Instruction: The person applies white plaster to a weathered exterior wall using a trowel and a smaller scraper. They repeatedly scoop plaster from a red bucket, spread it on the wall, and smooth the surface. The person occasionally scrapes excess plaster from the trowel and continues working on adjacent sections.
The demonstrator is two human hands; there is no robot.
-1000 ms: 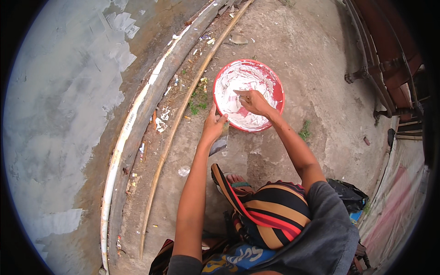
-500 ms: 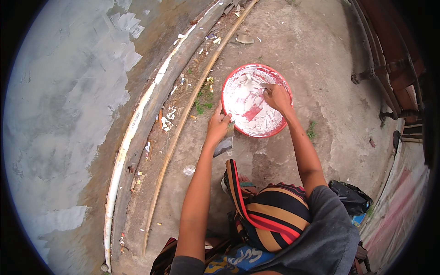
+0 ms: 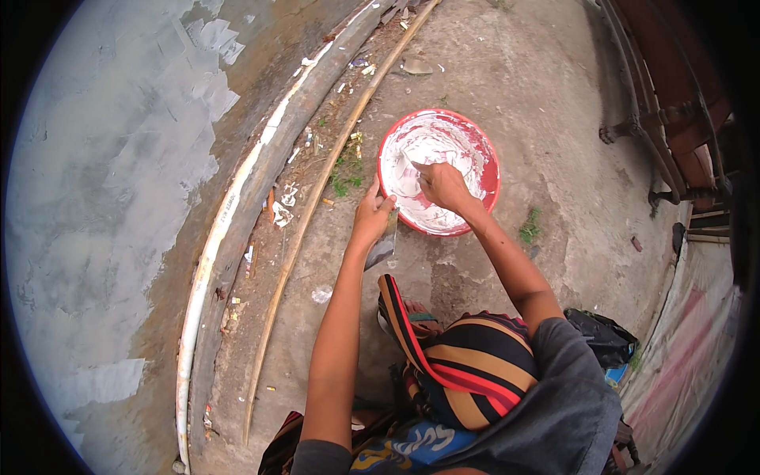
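A red plastic basin (image 3: 492, 176) stands on the ground in front of me, its inside smeared with thick white paste (image 3: 437, 136). My left hand (image 3: 372, 215) is at the basin's left rim, closed on a flat scraper (image 3: 383, 250) with a grey, shiny blade that hangs below the palm. Inside the basin, my right hand (image 3: 445, 187) is closed on a putty knife (image 3: 409, 161) that points left into the paste. Its blade is largely coated or buried, and the fingers cover its handle.
A long wooden pole (image 3: 321, 178) and a white-streaked ledge (image 3: 265, 138) run along the left, with litter between them. Beyond is a wall with grey coating (image 3: 111, 182). Dark wooden furniture (image 3: 669, 119) stands at right. A black plastic bag (image 3: 602, 339) lies near my right side.
My right hand has swept left and slightly down across the basin with the putty knife, baring red at the basin's right side. My left hand stays by the rim with the scraper.
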